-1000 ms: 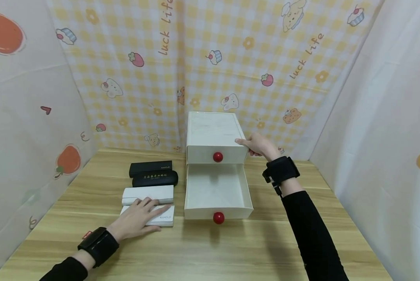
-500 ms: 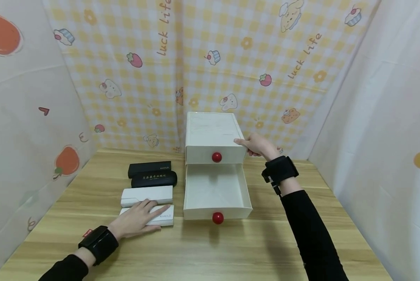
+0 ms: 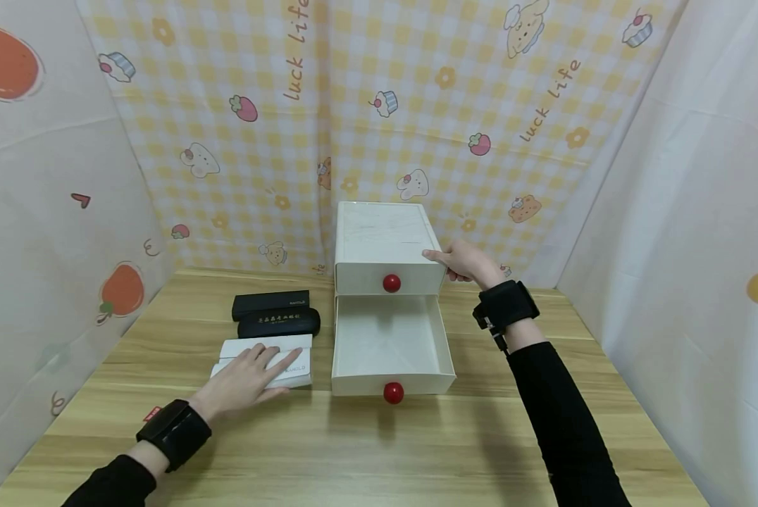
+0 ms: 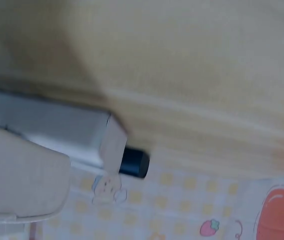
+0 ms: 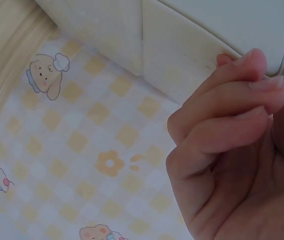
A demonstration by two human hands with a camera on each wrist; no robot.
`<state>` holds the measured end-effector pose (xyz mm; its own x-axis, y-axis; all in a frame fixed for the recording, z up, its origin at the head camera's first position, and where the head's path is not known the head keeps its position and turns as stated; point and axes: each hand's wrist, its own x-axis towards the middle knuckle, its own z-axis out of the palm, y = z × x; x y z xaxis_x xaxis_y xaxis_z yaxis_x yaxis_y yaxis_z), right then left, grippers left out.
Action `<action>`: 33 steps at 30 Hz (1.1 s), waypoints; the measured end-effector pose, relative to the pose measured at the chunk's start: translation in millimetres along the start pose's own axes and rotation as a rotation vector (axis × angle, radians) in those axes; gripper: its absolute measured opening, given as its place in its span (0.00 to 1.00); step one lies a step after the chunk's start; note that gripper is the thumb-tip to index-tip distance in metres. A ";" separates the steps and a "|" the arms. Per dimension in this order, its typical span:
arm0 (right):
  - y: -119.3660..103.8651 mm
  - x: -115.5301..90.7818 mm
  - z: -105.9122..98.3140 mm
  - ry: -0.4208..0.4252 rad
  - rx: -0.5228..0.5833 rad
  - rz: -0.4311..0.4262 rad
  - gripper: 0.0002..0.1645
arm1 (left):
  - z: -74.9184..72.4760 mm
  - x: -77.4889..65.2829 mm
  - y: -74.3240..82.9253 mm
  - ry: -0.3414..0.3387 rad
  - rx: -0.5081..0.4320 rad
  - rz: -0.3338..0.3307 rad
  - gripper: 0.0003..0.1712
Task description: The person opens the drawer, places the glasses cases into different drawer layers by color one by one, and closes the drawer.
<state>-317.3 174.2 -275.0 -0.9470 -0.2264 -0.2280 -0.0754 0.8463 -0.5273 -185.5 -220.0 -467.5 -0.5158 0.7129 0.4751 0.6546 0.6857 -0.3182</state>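
In the head view my left hand (image 3: 242, 379) lies across a white glasses case (image 3: 299, 367), fingers over its far side and thumb at its near edge. This case overlaps a second white glasses case (image 3: 234, 346) just behind it. The left wrist view shows a rounded white case end (image 4: 24, 172) in front of a longer white case (image 4: 56, 127). My right hand (image 3: 470, 262) grips the upper right front corner of a white two-drawer box (image 3: 385, 232), thumb on top. Its other fingers (image 5: 222, 132) curl against the box's side.
The lower drawer (image 3: 356, 386) is pulled out, nothing inside it; the upper drawer (image 3: 360, 279) is closed. Each has a red knob (image 3: 394, 393). Two black glasses cases (image 3: 277, 322) lie behind the white ones on the wooden table (image 3: 328, 458). A patterned cloth (image 3: 258, 176) hangs behind.
My left hand has moved the front white case away from me, against or over the second one, narrowing the view of both. My right hand stays on the box corner.
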 end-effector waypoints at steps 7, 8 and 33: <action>0.6 0.9 0.4 -0.002 0.008 0.007 0.32 | -19.4 21.5 -10.0 0.099 0.013 -0.019 0.38; 0.7 1.2 0.4 -0.001 0.009 0.011 0.32 | -22.8 25.2 -10.5 0.101 0.020 -0.027 0.38; 1.3 1.0 0.1 -0.005 0.027 -0.001 0.33 | -71.6 132.7 15.3 0.042 0.087 0.075 0.39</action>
<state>-318.3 175.0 -275.9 -0.9454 -0.2299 -0.2310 -0.0681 0.8325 -0.5498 -204.3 -125.4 -350.6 -0.4426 0.7570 0.4807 0.6390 0.6423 -0.4232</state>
